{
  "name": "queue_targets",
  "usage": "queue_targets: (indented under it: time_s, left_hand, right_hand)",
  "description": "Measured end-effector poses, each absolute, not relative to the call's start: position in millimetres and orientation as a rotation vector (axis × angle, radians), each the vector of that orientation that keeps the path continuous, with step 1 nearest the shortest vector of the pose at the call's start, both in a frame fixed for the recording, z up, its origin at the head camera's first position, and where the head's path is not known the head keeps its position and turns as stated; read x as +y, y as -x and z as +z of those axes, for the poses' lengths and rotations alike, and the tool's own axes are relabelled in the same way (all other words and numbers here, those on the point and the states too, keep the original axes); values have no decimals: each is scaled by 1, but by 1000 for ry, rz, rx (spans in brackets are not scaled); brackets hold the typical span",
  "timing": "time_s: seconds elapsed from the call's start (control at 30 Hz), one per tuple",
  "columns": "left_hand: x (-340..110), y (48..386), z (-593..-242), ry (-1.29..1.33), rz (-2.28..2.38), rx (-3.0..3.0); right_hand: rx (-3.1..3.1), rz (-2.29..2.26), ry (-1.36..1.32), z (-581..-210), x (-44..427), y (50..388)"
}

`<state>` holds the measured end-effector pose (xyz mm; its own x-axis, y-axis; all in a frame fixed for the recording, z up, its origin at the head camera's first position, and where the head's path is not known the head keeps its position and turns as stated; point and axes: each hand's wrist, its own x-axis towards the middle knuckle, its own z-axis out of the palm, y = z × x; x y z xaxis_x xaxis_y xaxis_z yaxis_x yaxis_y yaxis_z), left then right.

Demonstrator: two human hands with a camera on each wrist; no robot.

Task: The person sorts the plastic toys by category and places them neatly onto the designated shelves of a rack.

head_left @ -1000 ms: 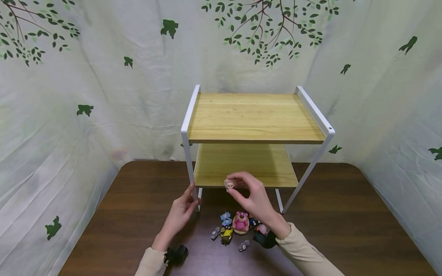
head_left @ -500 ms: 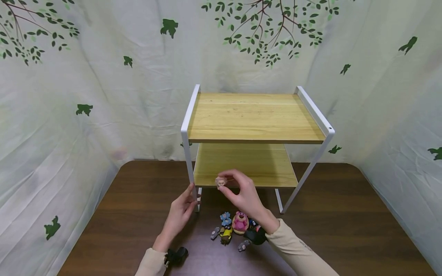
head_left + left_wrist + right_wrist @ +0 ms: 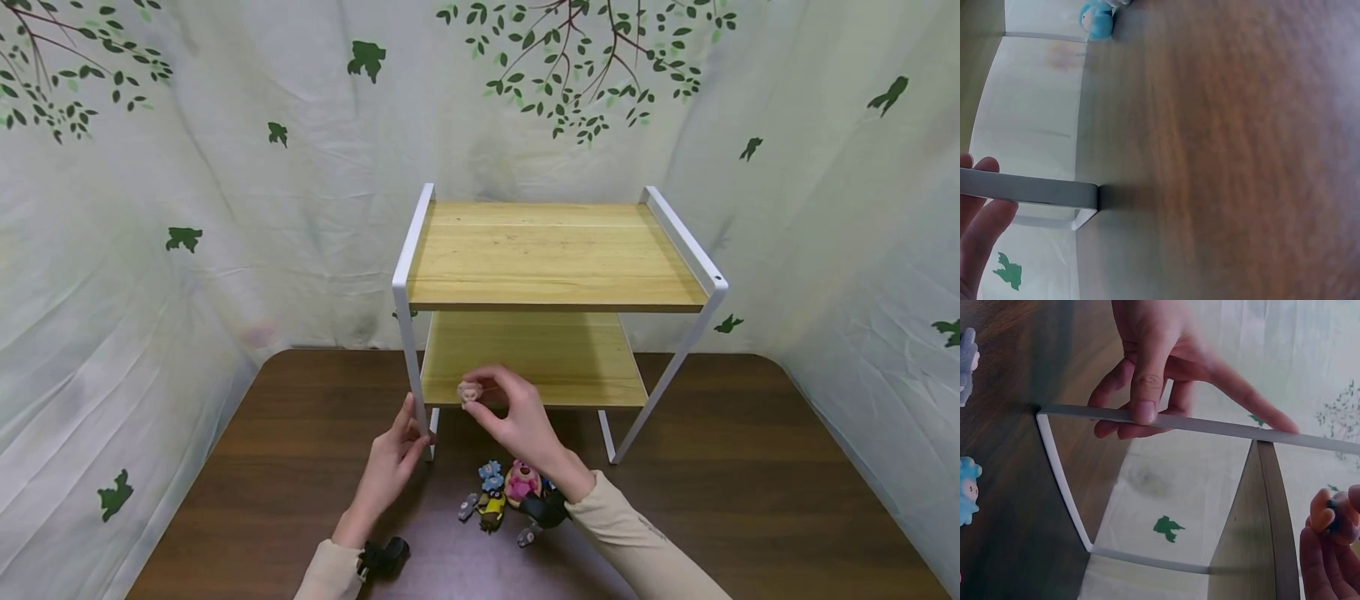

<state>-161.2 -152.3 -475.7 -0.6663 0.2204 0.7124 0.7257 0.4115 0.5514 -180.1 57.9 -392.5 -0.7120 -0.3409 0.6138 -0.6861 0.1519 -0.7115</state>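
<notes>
Right hand (image 3: 517, 421): its fingers were bent in a narrow pinch, parted only by the thickness of a small, rounded peach-and-dark figurine (image 3: 469, 392)
Small figurine: it sat at the tips of that pinch, near the front left of the pale wooden lower board (image 3: 540, 346); the right wrist view showed it higher than the board's front edge, though how far over the wood it reached could not be told
Left hand (image 3: 392, 458): thumb and fingers were closed round the flat white front left leg (image 3: 411, 358), index finger stretched along it
Step at the shelf: judged from the pose, the figurine was being brought to the lower board while the left hand steadied the frame
Next move at the lower board: it seemed to call for a short reach past the front edge, a gentle lowering onto the wood, and fingers parting without tipping the toy
Toys below: a blue figure (image 3: 491, 475), a pink bear-shaped figure (image 3: 522, 482), a yellow-and-brown figure (image 3: 491, 510) and two small grey figures (image 3: 467, 507) lay grouped on the dark brown wooden desk (image 3: 712, 500), partly hidden by the black right wrist camera (image 3: 546, 507)
</notes>
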Motion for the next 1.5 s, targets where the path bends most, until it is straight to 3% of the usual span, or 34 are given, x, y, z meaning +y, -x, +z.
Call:
queue_targets:
  time_s: [0.33,0.63,0.77,1.5]
  left_hand:
    - [-160,176,-503,807,-1184,-2135]
    - [-161,174,-503,787,-1154,-2161]
    - [-161,174,-503,789,-1162,-2166]
    - [-162,176,-506,773,-1160,-2174]
  right_hand:
    - [-2136,1578,-1018,-391,50,186]
    - [-2164,1591,-1039,-372,40,180]
    - [-2184,1592,-1035,-386,37,192]
    - [-2292,1527,-1050,-383,25,203]
